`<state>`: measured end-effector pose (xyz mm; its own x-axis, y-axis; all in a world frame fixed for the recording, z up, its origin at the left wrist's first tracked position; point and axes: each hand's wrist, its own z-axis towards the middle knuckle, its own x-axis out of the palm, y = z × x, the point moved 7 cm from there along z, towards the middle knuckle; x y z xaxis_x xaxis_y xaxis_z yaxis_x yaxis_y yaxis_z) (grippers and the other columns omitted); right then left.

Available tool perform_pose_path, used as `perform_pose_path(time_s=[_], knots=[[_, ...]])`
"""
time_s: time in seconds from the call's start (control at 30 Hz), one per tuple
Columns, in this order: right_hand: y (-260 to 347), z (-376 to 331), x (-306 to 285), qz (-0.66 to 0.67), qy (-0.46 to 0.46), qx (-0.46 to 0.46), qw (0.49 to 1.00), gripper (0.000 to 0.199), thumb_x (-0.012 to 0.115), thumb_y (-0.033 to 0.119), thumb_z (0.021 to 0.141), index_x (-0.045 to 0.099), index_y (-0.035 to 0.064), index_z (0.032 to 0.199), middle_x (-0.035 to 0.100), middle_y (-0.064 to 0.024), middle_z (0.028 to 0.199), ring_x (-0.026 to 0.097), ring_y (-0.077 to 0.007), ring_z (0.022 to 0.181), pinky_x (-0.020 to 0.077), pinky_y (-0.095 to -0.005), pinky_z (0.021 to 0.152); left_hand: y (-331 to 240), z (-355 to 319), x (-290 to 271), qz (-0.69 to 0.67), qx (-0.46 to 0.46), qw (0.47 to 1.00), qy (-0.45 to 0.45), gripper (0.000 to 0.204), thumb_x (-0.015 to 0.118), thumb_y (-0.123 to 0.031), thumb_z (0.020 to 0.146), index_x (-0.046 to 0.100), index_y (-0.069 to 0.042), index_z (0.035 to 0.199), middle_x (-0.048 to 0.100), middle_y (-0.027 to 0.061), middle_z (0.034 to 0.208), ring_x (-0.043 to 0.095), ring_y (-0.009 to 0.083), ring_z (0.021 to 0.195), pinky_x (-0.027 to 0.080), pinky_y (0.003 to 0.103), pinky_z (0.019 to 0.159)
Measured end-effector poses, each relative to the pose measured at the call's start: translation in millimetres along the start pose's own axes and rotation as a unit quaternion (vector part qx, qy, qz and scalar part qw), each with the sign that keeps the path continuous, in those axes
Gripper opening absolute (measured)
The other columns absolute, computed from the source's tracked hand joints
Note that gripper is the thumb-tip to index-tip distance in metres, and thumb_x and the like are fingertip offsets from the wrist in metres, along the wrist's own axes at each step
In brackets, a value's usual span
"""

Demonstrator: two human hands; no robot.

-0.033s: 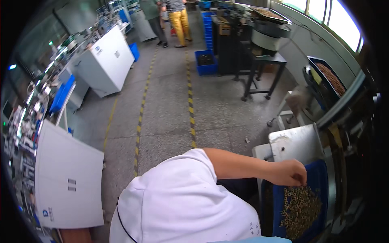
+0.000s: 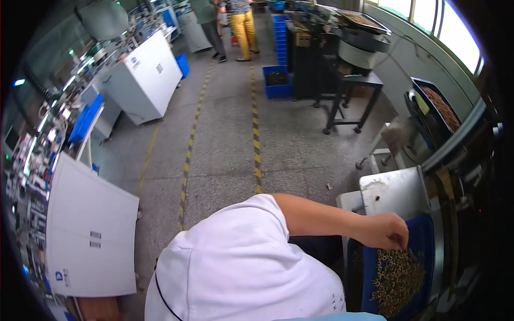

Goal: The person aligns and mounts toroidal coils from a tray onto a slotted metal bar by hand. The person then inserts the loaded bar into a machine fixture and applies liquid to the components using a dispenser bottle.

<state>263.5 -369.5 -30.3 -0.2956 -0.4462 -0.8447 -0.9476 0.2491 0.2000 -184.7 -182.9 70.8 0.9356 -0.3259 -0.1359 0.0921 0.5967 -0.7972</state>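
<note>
My left hand (image 2: 386, 231) reaches out to the right at the end of a bare forearm. Its fingers curl downward and inward, with the tips at the far edge of a pile of small brass-coloured ring-like parts (image 2: 397, 281). Whatever they pinch is hidden by the hand. The pile lies in a blue plastic bin (image 2: 426, 235), whose far rim is just beyond the hand. My right hand is out of view. A white shirt sleeve and torso fill the lower middle.
Beyond the bin is a metal plate (image 2: 393, 190) on a stand. A tray of copper-coloured parts (image 2: 441, 109) stands farther right. White machine cabinets (image 2: 96, 230) line the left. Striped floor lines (image 2: 256, 139) run ahead toward two people (image 2: 241, 32) standing far off.
The whole view has shifted slightly. My left hand stays over the far edge of the pile with its fingers still curled.
</note>
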Motion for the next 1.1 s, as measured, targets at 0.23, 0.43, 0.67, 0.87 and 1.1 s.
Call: perform_pose_path(time_s=[0.23,0.43,0.67,0.87,1.1], knots=[[33,45,-30,-0.019,-0.068,-0.128,0.989,0.036,0.050,0.041,0.086,0.063,0.0079,0.090,0.057,-0.0175,0.069,0.052,-0.0254,0.062,0.0416,-0.0385,0.055,-38,-16,6,0.059,0.035,0.996,0.053,0.009,0.061,-0.004,0.072,0.064,-0.003,0.081,0.059,0.0081,0.077,0.058,0.0209,0.072,0.046,0.031,0.062],[56,59,-35,0.003,-0.135,-0.205,0.969,0.036,0.049,0.040,0.086,0.062,0.0075,0.092,0.057,-0.0176,0.070,0.053,-0.0254,0.063,0.0423,-0.0387,0.056,-45,-28,20,0.096,0.022,0.991,0.096,0.012,0.063,-0.007,0.072,0.067,-0.005,0.083,0.064,0.0072,0.081,0.061,0.0170,0.074,0.049,0.028,0.064],[77,76,-44,0.043,-0.220,-0.288,0.931,0.036,0.049,0.040,0.087,0.062,0.0071,0.094,0.058,-0.0177,0.071,0.054,-0.0254,0.064,0.0431,-0.0388,0.058,-49,-25,52,0.165,0.042,0.961,0.217,0.015,0.058,-0.013,0.076,0.065,-0.005,0.087,0.063,0.0084,0.082,0.060,0.0215,0.078,0.047,0.033,0.068],[83,85,-46,0.087,-0.286,-0.341,0.892,0.036,0.048,0.039,0.087,0.061,0.0068,0.096,0.058,-0.0178,0.073,0.054,-0.0255,0.065,0.0438,-0.0390,0.059,-42,-27,79,0.246,0.084,0.909,0.325,0.021,0.056,-0.017,0.078,0.064,-0.006,0.094,0.063,0.0087,0.086,0.059,0.0239,0.083,0.046,0.036,0.072],[82,85,-49,0.129,-0.356,-0.377,0.845,0.036,0.048,0.038,0.087,0.060,0.0064,0.098,0.058,-0.0179,0.074,0.055,-0.0255,0.066,0.0446,-0.0392,0.060,-55,-2,72,0.311,0.181,0.908,0.214,0.043,0.064,-0.019,0.072,0.055,-0.009,0.112,0.056,0.0134,0.109,0.050,0.0293,0.104,0.043,0.036,0.085]])
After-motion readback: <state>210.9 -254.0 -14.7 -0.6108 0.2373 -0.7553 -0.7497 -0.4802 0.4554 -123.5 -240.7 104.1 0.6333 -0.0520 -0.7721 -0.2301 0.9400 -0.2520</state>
